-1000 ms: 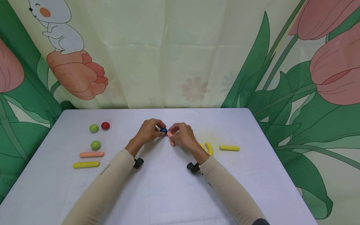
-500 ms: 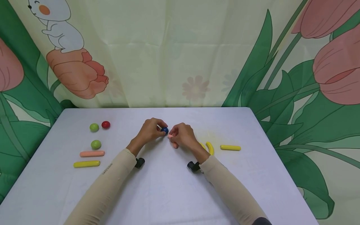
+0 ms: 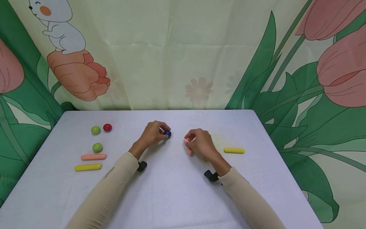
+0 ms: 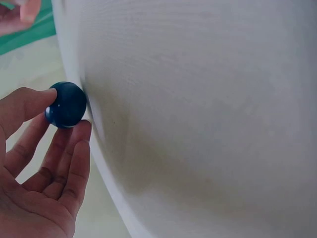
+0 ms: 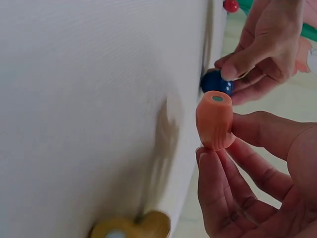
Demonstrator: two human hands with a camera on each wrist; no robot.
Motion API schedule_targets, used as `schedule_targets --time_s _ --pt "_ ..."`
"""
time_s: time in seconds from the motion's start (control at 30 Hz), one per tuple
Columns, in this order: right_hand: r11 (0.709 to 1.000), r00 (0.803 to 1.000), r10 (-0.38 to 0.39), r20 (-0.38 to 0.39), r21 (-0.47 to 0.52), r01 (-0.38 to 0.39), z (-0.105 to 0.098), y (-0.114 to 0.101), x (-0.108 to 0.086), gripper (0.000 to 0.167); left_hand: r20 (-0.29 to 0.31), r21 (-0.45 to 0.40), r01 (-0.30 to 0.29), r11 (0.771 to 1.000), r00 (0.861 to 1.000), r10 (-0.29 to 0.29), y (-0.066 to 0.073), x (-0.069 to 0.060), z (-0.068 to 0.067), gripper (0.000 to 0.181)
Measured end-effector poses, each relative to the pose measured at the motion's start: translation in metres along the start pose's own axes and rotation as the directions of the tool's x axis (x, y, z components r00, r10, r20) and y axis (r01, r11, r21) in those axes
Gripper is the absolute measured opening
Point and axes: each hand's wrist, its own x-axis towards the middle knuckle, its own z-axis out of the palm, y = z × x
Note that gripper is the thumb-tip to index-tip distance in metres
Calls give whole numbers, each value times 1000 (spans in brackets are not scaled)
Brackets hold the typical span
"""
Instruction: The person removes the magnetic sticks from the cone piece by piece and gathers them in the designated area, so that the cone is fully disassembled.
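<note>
My left hand (image 3: pixel 152 133) pinches a shiny blue ball (image 4: pixel 68 105) between thumb and fingers, low over the tabletop. In the right wrist view the same blue ball (image 5: pixel 216 83) appears behind a salmon-pink magnetic rod (image 5: pixel 214 124) with a small grey disc in its end. Thumb and fingertips of my right hand (image 3: pixel 201 142) hold that pink rod (image 3: pixel 190 152); its middle is partly covered by the fingers in the head view. A gap separates rod and ball. Yellow curved pieces (image 5: pixel 130 229) lie below my right hand, mostly hidden by the wrist in the head view.
At the left of the white table (image 3: pixel 171 197) lie two green balls, one of them here (image 3: pixel 97 147), a red ball (image 3: pixel 107 127), a straight pink rod (image 3: pixel 93 156) and a yellow rod (image 3: pixel 88 167). Another yellow rod (image 3: pixel 233 150) lies at the right.
My right hand has moved right with the pink rod, away from the blue ball, and now covers the curved yellow pieces. My left hand stays nearly in place with the ball.
</note>
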Motion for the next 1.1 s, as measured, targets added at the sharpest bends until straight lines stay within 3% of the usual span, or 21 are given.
schedule_targets --time_s 0.13,0.37,0.83,1.1 --pt "999 1000 -3 -22 -39 2 -8 11 -11 10 2 -5 -6 1000 1000 6 0 0 0 26" --pt "999 999 -36 -26 -15 35 -14 25 -25 7 16 -3 -12 1000 1000 12 -1 1 0 27" --pt "994 997 -63 -48 -96 58 -9 32 -31 7 18 -3 -11 1000 1000 11 -2 1 1 28" --pt "998 999 -29 -40 -64 27 -8 32 -33 8 12 -35 -23 999 1000 24 0 -4 -1 29"
